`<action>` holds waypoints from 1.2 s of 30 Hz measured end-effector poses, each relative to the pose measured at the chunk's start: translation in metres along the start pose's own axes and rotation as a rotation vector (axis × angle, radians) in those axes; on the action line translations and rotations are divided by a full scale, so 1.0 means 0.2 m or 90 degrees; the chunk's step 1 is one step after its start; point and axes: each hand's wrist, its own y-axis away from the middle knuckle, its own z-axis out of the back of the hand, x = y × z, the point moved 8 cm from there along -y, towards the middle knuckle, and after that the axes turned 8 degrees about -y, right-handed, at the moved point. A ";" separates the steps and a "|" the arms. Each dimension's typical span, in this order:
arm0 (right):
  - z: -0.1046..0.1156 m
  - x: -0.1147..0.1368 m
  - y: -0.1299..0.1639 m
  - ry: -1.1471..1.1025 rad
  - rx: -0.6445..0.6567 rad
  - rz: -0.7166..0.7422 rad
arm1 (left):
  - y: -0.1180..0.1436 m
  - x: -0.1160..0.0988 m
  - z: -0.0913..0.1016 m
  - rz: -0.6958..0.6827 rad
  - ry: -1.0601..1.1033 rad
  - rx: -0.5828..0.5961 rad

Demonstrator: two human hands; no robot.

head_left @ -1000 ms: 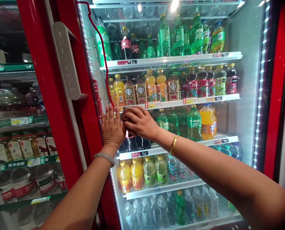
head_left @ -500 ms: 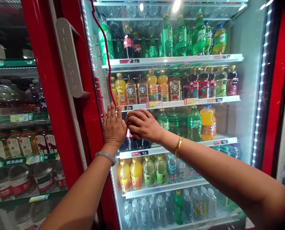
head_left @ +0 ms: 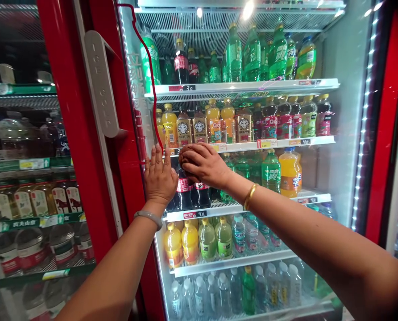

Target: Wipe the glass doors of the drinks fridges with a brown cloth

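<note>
My right hand [head_left: 204, 166] is closed over the top of a dark cola bottle [head_left: 183, 191] that stands with other cola bottles on the third shelf [head_left: 219, 209] of an open drinks fridge. Beside them my left hand [head_left: 159, 177] lies flat with its fingers pointing up, against the inner edge of the red fridge door [head_left: 72, 111], and holds nothing. There is a pale bangle on my left wrist and a gold one on my right.
The door's grey handle [head_left: 100, 84] is at the upper left. Shelves above hold green soda and orange and brown drink bottles; lower shelves hold yellow drinks and water. Green and orange bottles [head_left: 288, 171] stand right of my hand. Another cooler [head_left: 25, 196] lies behind the door glass.
My right hand has risen slightly under the shelf edge while staying on the bottle top. The red cola labels now show below it. My left hand stays in place.
</note>
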 end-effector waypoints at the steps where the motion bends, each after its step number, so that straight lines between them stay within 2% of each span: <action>1: 0.01 -0.05 -0.02 -0.006 0.002 -0.003 | 0.00 0.00 0.00 0.000 -0.002 -0.001; 3: 0.07 -0.17 0.01 -0.017 -0.034 -0.063 | 0.00 0.00 0.00 -0.002 -0.004 -0.002; 5: 0.14 -0.24 0.11 -0.019 -0.091 -0.138 | 0.00 0.00 0.00 -0.004 0.001 -0.003; 8: 0.16 -0.16 0.24 0.003 -0.118 -0.162 | 0.00 0.00 0.00 -0.001 0.006 -0.005; 11: 0.08 -0.03 0.18 0.008 -0.054 -0.071 | -0.01 0.00 0.00 0.004 0.002 0.000; 14: 0.03 -0.04 0.04 -0.002 0.002 0.003 | -0.01 0.00 0.00 0.008 0.008 0.012; 16: 0.05 -0.13 -0.01 0.004 -0.019 -0.026 | -0.01 0.00 0.00 0.008 0.009 0.015; 19: 0.13 -0.21 0.06 0.015 -0.112 -0.139 | -0.01 0.00 0.00 0.009 0.004 0.012; 21: 0.13 -0.16 0.13 0.019 -0.137 -0.179 | -0.01 0.00 0.00 0.011 0.003 0.012; 22: 0.11 -0.11 0.14 0.017 -0.123 -0.171 | -0.01 0.00 0.00 0.012 0.004 0.012; 24: 0.04 0.01 0.11 0.003 -0.069 -0.104 | -0.01 0.00 0.00 0.013 0.007 0.014; 26: -0.03 0.08 0.02 -0.018 -0.020 -0.030 | -0.01 0.00 0.00 0.016 0.011 0.014; 28: -0.05 0.05 -0.08 -0.027 -0.006 -0.020 | -0.01 0.01 0.00 0.019 0.012 0.016; 30: -0.03 -0.03 -0.11 -0.029 -0.019 -0.068 | 0.00 0.01 0.00 0.019 0.011 0.019; 33: 0.03 -0.10 -0.03 -0.037 -0.077 -0.157 | 0.00 0.00 0.00 0.011 0.012 0.015; 36: 0.02 0.00 0.09 -0.035 -0.100 -0.185 | 0.00 -0.01 0.00 0.007 0.012 0.011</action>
